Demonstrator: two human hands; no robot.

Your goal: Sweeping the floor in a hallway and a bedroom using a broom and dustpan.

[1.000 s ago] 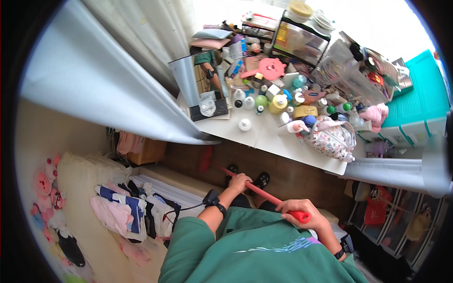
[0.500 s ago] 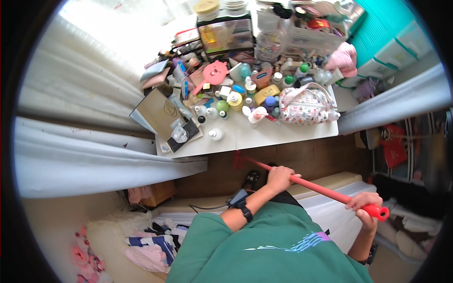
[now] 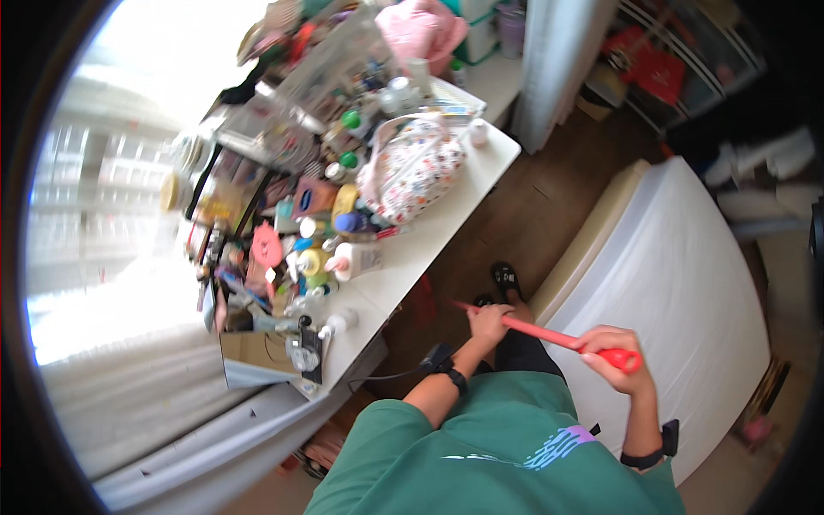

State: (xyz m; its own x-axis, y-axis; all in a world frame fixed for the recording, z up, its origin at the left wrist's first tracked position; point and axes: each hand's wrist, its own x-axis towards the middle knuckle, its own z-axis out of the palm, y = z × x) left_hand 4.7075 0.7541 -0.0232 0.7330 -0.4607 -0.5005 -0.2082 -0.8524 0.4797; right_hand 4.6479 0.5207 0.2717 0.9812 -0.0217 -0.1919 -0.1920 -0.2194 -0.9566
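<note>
Brown wooden floor (image 3: 541, 202) shows as a narrow strip between a large white-covered mattress (image 3: 669, 292) on the right and a cluttered white table (image 3: 421, 270) on the left. A pale curtain (image 3: 197, 451) hangs past the table's near left end. At the bottom, seen from above, is the wearer's green T-shirt (image 3: 481, 446) with a light printed design.

A red pole (image 3: 549, 334) slants across in front of the body, above the floor and the mattress's near edge, apart from the table. Its thick end, with a hole through it, points right; its other end reaches down toward the floor, near a blurred red shape (image 3: 421, 299) beside the table's front edge.

On the table, a floral bag (image 3: 421, 167) lies near the front right corner, and a mirror (image 3: 256, 356) leans at the left end. The right hand (image 3: 611, 352) is closed around the pole just short of its thick end. The left hand (image 3: 487, 324) grips it farther down, fingers curled and partly hidden. Smallest is a white bottle (image 3: 343, 321) near the table's front edge, beside the mirror.
</note>
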